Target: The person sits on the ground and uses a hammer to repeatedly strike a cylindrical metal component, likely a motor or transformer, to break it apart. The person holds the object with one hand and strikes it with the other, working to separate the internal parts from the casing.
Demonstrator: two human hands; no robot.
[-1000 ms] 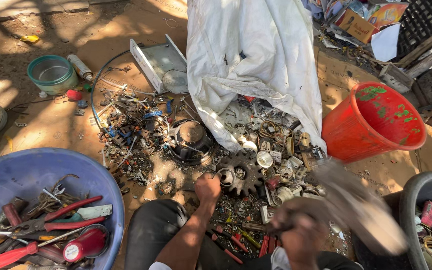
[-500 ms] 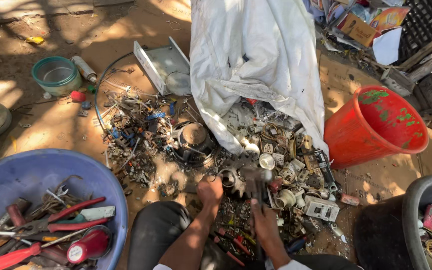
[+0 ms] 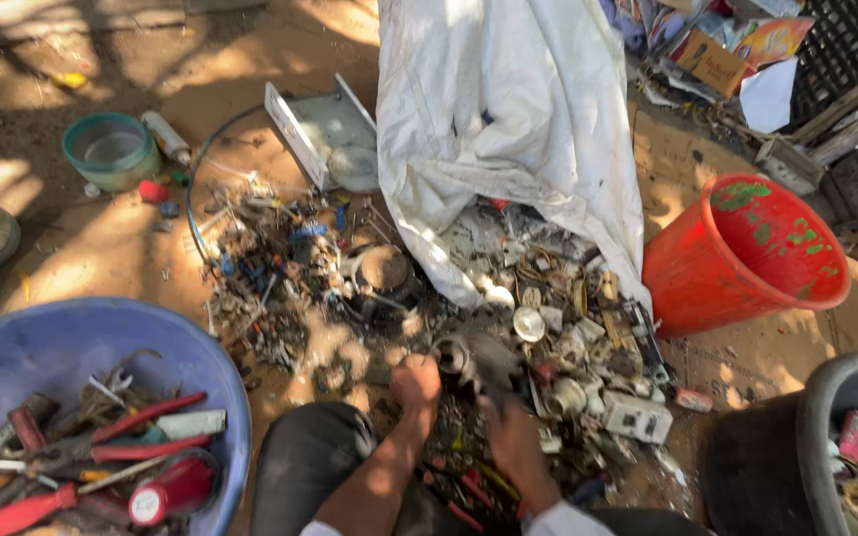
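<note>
Scrap [image 3: 369,288] lies heaped on the ground, with one white sack [image 3: 508,129], one blue tub [image 3: 191,347], one red bucket [image 3: 747,258]. Both hands, left hand [image 3: 416,382] and right hand [image 3: 508,437], close around one toothed gear [image 3: 469,362] (partly blurred) beside the heap. Its sharp teeth could cut fingers if it slips.

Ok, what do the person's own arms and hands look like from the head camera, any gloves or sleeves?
Both hands are bare, no gloves. The left hand and right hand show no rings or watch that I can make out. The forearms are bare too; pale, whitish sleeve edges show only at the bottom of the frame, near the elbows.
</note>
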